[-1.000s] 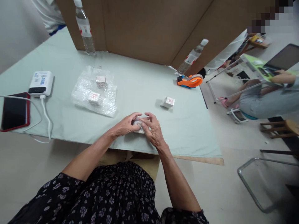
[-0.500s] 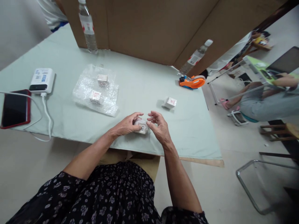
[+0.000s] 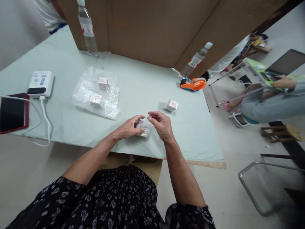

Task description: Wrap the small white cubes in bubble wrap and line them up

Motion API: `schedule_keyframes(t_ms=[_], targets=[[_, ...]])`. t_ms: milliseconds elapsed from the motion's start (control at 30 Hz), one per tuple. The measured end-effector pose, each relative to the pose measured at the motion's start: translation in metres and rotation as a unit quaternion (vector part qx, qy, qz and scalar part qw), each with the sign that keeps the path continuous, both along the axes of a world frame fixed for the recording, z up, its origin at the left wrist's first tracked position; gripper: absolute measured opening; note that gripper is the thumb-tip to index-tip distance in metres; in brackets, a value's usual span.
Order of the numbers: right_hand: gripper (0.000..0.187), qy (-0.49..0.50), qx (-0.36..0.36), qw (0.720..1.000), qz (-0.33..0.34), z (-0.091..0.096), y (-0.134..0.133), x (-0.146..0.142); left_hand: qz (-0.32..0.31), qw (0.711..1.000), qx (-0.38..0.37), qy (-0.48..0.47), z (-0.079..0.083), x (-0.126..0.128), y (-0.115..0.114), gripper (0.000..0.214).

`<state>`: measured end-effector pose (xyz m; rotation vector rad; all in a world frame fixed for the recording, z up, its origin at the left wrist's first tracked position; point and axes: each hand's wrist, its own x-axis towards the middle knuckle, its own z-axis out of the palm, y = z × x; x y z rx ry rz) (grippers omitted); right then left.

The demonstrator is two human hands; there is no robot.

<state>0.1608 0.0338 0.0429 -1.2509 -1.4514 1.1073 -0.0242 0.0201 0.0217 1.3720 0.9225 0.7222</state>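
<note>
My left hand [image 3: 128,128] grips a small box wrapped in bubble wrap [image 3: 143,128] on the pale green table cover [image 3: 143,86], near the front edge. My right hand [image 3: 161,125] hovers just right of it, fingers curled in a pinch above the wrapped box; whether anything is in the pinch I cannot make out. A bare small white box with a red label [image 3: 172,104] lies a little beyond my right hand. Further left, a sheet of bubble wrap [image 3: 96,93] carries two more small boxes [image 3: 103,82].
An orange tape dispenser [image 3: 193,84] sits at the back right. Two water bottles [image 3: 87,27] stand before a cardboard wall [image 3: 152,28]. A power bank [image 3: 40,83] and red phone [image 3: 13,113] lie left. Another person sits right of the table.
My right hand has come off the wrapped box and lifted slightly, closing into a pinch. My left hand stays on the box.
</note>
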Motion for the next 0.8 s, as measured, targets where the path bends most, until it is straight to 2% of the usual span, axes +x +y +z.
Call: schedule_keyframes(t_ms=[133,233,333,433,500,600,667,800], targets=[[0.017,-0.101,0.072,0.992,-0.001,0.009,-0.018,-0.006,0.002,1.0,0.025,0.016,0.008,0.0,-0.002,0.048],[0.018,-0.188,0.148,0.971,0.003,0.01,-0.038,-0.009,-0.008,1.0,0.018,-0.011,0.011,0.0,-0.005,0.033],[0.018,-0.238,0.228,0.944,0.009,0.004,-0.053,-0.01,0.0,1.0,0.019,-0.002,0.009,0.0,-0.006,0.029],[0.019,-0.271,0.272,0.923,0.019,-0.002,-0.059,-0.008,-0.004,0.999,0.032,0.018,0.008,-0.003,-0.005,0.029],[0.019,-0.286,0.278,0.917,0.02,-0.005,-0.059,-0.007,-0.031,0.998,0.044,0.031,0.008,-0.008,-0.004,0.033],[0.02,-0.296,0.288,0.91,0.016,-0.008,-0.059,-0.006,-0.084,0.99,0.086,0.071,0.005,-0.016,-0.008,0.051],[0.021,-0.3,0.296,0.907,0.017,-0.009,-0.06,-0.006,-0.075,0.982,0.14,0.103,0.001,-0.018,-0.013,0.063],[0.022,-0.307,0.306,0.901,0.025,-0.008,-0.061,-0.007,-0.028,0.966,0.228,0.115,-0.013,-0.016,-0.019,0.057]])
